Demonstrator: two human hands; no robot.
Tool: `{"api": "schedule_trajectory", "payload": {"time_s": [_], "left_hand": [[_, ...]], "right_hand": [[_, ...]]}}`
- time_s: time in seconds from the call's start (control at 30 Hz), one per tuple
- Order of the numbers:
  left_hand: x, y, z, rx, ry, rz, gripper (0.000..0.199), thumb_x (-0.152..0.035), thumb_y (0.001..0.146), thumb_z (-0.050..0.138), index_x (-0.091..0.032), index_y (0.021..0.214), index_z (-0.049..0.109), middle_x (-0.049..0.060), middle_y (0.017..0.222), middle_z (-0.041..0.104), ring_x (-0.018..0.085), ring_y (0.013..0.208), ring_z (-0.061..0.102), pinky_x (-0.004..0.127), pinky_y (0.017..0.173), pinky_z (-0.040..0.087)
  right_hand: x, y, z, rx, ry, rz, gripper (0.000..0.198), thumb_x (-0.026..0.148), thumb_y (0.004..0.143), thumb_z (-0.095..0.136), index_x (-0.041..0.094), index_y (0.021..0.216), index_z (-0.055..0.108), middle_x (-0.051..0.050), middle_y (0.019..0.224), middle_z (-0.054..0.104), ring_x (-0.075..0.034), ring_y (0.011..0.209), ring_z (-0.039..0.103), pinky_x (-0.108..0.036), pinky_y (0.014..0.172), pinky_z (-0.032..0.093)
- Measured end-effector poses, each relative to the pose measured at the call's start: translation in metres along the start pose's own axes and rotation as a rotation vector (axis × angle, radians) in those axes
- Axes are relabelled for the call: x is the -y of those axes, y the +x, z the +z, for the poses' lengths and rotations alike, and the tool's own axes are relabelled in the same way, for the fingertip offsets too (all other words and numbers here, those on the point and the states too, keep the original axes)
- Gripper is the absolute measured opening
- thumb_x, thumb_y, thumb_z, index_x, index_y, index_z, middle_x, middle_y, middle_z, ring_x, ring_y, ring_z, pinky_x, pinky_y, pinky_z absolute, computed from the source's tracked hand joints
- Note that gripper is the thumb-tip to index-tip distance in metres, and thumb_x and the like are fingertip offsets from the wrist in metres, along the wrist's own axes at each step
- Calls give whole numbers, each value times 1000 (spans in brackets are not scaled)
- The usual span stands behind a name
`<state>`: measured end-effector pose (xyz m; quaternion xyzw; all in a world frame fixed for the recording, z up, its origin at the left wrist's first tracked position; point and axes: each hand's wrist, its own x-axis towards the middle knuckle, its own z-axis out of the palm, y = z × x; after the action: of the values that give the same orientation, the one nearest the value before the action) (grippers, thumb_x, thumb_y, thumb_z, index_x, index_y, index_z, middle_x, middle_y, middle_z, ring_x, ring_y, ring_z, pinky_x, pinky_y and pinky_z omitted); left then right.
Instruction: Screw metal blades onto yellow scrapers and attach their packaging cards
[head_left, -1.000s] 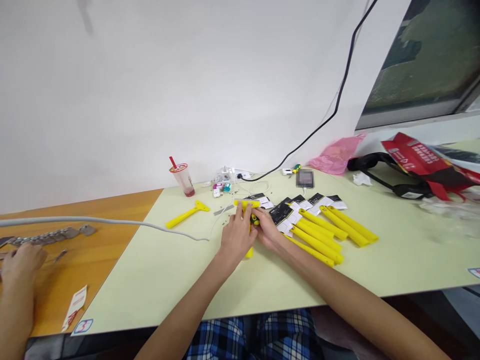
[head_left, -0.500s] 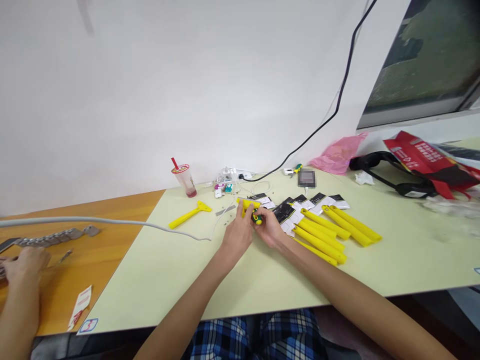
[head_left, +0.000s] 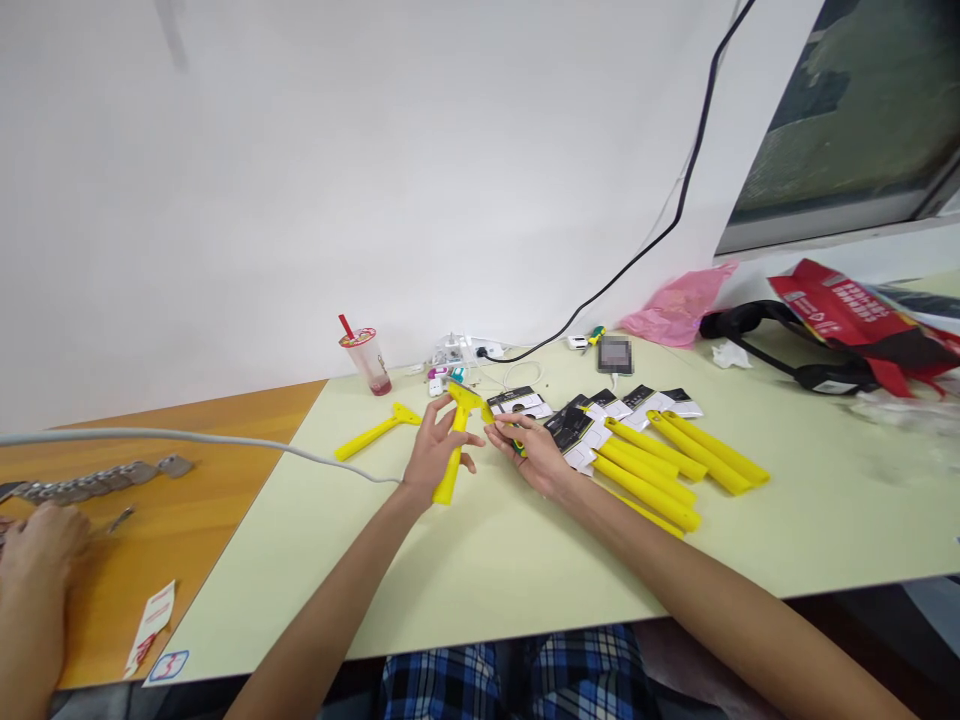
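My left hand (head_left: 429,452) is closed round a yellow scraper (head_left: 453,468), lifted with its wide head up and its handle slanting down toward me. My right hand (head_left: 538,455) is just right of the scraper's head, fingertips close to it. A green-and-yellow screwdriver (head_left: 519,448) shows in its curled fingers, mostly hidden by them. A small yellow piece (head_left: 487,412) shows at those fingertips; I cannot tell whether it is separate from the scraper. Another yellow scraper (head_left: 375,434) lies on the table to the left.
Several yellow handles (head_left: 649,490) and black-and-white packets (head_left: 577,432) lie to the right. Behind are a drink cup (head_left: 369,362), a power strip (head_left: 455,350) and a small screen (head_left: 615,355). A grey cable (head_left: 225,440) crosses at left, near a co-worker's hand (head_left: 46,540).
My left hand has moved left and tilted the scraper upright, so its handle now shows. My right hand stays near the same spot, the screwdriver more covered by its fingers.
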<state>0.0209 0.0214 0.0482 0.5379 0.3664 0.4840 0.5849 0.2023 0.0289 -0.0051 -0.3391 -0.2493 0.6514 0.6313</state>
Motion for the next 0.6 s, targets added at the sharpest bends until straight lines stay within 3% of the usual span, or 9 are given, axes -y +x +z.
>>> {"api": "schedule_trajectory", "payload": {"time_s": [0.13,0.23,0.33,0.47,0.6], "left_hand": [[-12,-1,-22,-34,-317,-165,84,-12,73,75,-28,149,44,6,123,64,9,74,64,13,45,44],[-11,-4,-33,-12,-466,-275,84,-8,73,70,-31,150,46,7,127,64,5,68,57,11,46,40],[-4,-7,-41,22,-514,-353,81,-7,72,67,-29,147,49,9,133,63,5,66,54,12,47,41],[7,-8,-49,78,-497,-385,76,-9,69,71,-26,140,50,9,127,64,7,66,55,15,47,42],[14,-9,-54,112,-507,-375,76,-10,65,74,-26,136,51,7,121,66,7,64,55,16,45,40]], "right_hand": [[1,-3,2,29,-96,-41,39,34,63,107,20,87,80,-8,82,80,-21,79,80,-36,80,70],[3,-6,4,40,-170,-106,43,44,60,107,20,84,81,-4,78,77,-17,69,74,-34,73,67],[3,-6,5,30,-235,-158,43,49,60,106,21,80,80,-2,78,75,-16,68,71,-33,70,64],[2,-4,4,13,-299,-191,45,52,58,106,21,79,81,-3,79,74,-18,72,69,-34,68,62],[4,-6,2,47,-453,-276,40,57,72,98,23,79,77,-2,71,72,-17,63,64,-33,62,56]]}}
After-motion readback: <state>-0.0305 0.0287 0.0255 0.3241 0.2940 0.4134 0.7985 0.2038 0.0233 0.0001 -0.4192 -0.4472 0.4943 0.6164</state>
